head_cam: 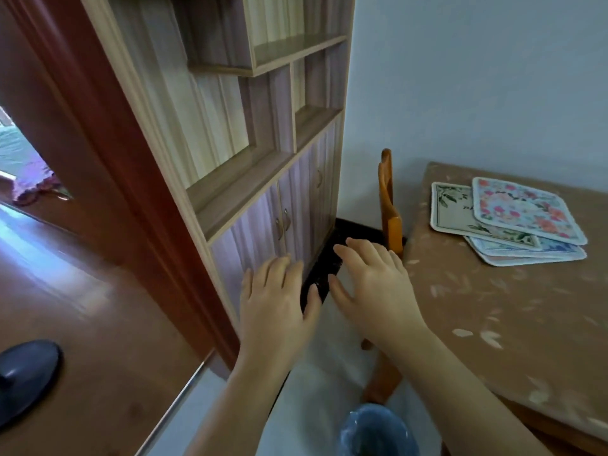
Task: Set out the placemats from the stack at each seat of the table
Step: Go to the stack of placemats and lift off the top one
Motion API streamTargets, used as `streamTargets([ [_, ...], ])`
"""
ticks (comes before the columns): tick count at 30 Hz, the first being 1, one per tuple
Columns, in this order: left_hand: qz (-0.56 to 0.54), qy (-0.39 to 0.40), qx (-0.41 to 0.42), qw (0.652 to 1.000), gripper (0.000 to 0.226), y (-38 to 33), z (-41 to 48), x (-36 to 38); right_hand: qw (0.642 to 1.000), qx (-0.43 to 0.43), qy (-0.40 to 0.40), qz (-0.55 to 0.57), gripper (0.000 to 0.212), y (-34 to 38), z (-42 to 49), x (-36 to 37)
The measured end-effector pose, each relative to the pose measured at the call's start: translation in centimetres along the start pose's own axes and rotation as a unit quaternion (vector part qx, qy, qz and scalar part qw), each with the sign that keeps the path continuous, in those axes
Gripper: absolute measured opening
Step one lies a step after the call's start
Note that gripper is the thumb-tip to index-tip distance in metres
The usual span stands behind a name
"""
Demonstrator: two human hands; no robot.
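At two o'clock, on the brown, pale-flecked table (493,307), lay the loose stack of square floral fabric placemats (513,222). My left hand (276,304) and right hand (371,291) hung relaxed, fingers spread, holding nothing, before the pale wooden shelf cabinet (263,133) at eleven o'clock.

We find the stack of placemats (508,225) lying flat on the far part of the desk (493,307), a brown top flecked with pale marks. The mats are fanned askew, so their corners jut past one another. The top mat (526,209) is pale blue with pink and orange flowers, the cream mat (455,209) beneath shows green leaves and sticks out leftward, and a blue mat (556,249) and a pinkish mat (513,258) peek out at the near edge.
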State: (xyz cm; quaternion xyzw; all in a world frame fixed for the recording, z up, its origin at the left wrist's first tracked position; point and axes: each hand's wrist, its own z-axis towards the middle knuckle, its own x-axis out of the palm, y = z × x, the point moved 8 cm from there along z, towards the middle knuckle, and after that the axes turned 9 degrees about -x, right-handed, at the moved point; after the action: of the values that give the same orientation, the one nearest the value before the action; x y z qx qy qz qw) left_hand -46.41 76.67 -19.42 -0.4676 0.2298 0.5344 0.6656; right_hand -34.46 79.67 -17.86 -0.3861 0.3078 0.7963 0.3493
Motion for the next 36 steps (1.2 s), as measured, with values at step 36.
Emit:
streamTargets([
  [36,-0.204,0.246,0.326,0.89,0.035,-21.2,31.5,32.7,0.866,0.456,-0.017,-0.206,0.041,-36.1,12.2,3.5],
])
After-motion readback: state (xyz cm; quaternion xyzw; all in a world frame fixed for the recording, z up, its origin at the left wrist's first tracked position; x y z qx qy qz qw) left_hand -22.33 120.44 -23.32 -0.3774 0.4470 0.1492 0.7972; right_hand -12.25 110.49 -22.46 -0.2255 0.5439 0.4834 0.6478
